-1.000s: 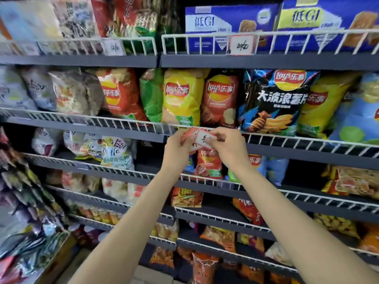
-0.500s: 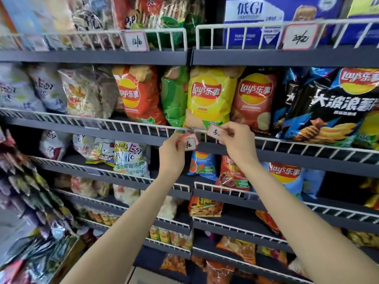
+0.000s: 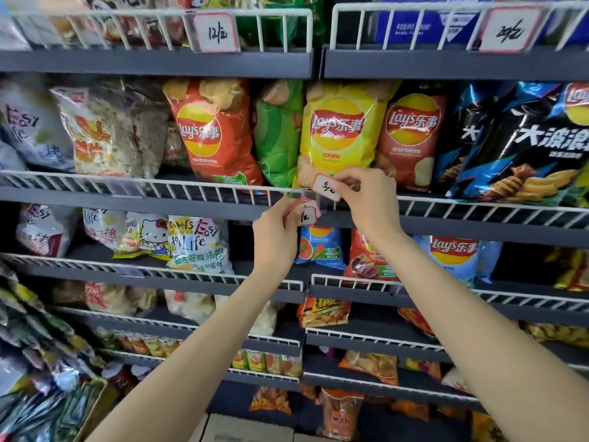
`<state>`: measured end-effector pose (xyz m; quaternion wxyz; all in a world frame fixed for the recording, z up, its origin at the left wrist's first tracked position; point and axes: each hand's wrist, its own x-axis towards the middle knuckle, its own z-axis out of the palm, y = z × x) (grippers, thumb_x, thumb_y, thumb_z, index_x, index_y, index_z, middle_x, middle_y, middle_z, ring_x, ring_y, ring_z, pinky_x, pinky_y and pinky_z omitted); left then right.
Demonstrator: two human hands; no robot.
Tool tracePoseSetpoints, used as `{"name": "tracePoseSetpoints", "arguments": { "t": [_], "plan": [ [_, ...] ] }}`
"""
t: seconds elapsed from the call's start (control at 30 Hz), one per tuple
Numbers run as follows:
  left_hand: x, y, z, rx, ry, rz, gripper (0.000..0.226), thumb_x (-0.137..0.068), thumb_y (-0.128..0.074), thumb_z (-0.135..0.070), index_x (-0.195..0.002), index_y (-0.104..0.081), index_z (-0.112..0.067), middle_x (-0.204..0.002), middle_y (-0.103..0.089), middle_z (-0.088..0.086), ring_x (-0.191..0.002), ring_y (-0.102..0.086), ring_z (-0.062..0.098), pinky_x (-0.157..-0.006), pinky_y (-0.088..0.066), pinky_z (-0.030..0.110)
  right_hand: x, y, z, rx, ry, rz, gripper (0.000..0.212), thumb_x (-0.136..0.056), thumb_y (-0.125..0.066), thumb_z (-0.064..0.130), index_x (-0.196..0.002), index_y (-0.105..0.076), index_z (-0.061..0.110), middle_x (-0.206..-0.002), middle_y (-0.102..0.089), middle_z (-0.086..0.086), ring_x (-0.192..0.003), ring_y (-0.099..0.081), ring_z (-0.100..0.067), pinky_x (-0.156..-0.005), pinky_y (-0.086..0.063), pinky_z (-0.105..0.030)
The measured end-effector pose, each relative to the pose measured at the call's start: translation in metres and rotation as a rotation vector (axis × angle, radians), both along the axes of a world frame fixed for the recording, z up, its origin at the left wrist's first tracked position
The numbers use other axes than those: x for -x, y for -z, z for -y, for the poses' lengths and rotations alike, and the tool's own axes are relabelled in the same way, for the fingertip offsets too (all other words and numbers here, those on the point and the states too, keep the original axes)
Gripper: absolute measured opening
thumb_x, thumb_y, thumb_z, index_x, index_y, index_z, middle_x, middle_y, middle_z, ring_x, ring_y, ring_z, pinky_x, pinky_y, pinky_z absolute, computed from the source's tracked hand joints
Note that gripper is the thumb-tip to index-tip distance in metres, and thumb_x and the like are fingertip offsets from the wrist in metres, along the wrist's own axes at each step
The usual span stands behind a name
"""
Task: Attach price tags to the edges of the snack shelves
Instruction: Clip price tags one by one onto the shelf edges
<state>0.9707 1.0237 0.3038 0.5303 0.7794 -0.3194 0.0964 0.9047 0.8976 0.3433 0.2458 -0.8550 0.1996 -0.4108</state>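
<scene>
My right hand (image 3: 366,199) pinches a single white price tag with a red border (image 3: 326,187), tilted, against the white wire rail (image 3: 191,186) of the chip shelf, just below a yellow Lay's bag (image 3: 338,135). Just below and to the left, my left hand (image 3: 275,232) grips a small stack of similar price tags (image 3: 304,212) in front of the grey shelf edge. Two tags hang on the top shelf's rail: one (image 3: 216,32) at centre and one (image 3: 508,29) at right.
Chip bags fill the shelves: red Lay's (image 3: 210,132), green (image 3: 279,132), black-blue (image 3: 522,145). Lower shelves (image 3: 366,342) hold smaller snack packs. Hanging packets crowd the far left (image 3: 28,330). A cardboard box (image 3: 242,429) sits at the bottom.
The view has closed in on the shelf. My right hand has drawn one tag from the stack and lifted it to the wire rail; my left hand stays just below with the stack.
</scene>
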Motion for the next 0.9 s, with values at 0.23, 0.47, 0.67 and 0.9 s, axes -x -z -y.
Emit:
{"name": "tracePoseSetpoints", "arguments": {
  "t": [0.23, 0.47, 0.67, 0.9],
  "plan": [
    [-0.007, 0.004, -0.008, 0.022, 0.063, 0.019, 0.020, -0.095, -0.048, -0.011, -0.104, -0.066, -0.010, -0.076, -0.060, -0.004, -0.061, -0.052, 0.004, -0.057, -0.036, 0.002, 0.001, 0.000, -0.015, 0.064, 0.001, -0.014, 0.015, -0.089, -0.059, 0.015, -0.096, -0.072, 0.012, -0.092, -0.072, -0.003, -0.081, -0.064, -0.016, -0.072, -0.045, -0.024],
    [-0.020, 0.008, -0.022, -0.016, 0.107, 0.026, 0.025, -0.095, -0.050, -0.016, -0.115, -0.065, -0.009, -0.096, -0.070, 0.002, -0.082, -0.056, 0.006, -0.063, -0.035, -0.004, -0.005, -0.003, -0.020, 0.194, 0.048, -0.080, 0.018, -0.091, -0.056, 0.013, -0.100, -0.071, 0.011, -0.093, -0.067, -0.010, -0.085, -0.060, -0.023, -0.077, -0.048, -0.034],
    [-0.030, 0.007, -0.029, -0.127, 0.180, 0.073, 0.029, -0.094, -0.052, -0.014, -0.121, -0.062, -0.010, -0.119, -0.067, 0.004, -0.105, -0.063, 0.018, -0.073, -0.035, 0.006, -0.013, -0.005, -0.029, 0.267, 0.067, -0.168, 0.019, -0.093, -0.054, 0.018, -0.103, -0.070, 0.014, -0.101, -0.059, -0.007, -0.089, -0.058, -0.024, -0.070, -0.048, -0.035],
    [-0.040, 0.003, -0.034, -0.214, 0.246, 0.090, 0.028, -0.094, -0.054, -0.015, -0.119, -0.063, -0.009, -0.125, -0.064, 0.004, -0.110, -0.061, 0.019, -0.079, -0.034, 0.006, -0.015, -0.009, -0.028, 0.365, 0.089, -0.225, 0.021, -0.094, -0.053, 0.023, -0.106, -0.069, 0.023, -0.101, -0.059, -0.003, -0.093, -0.056, -0.021, -0.065, -0.047, -0.033]
  ]
}}
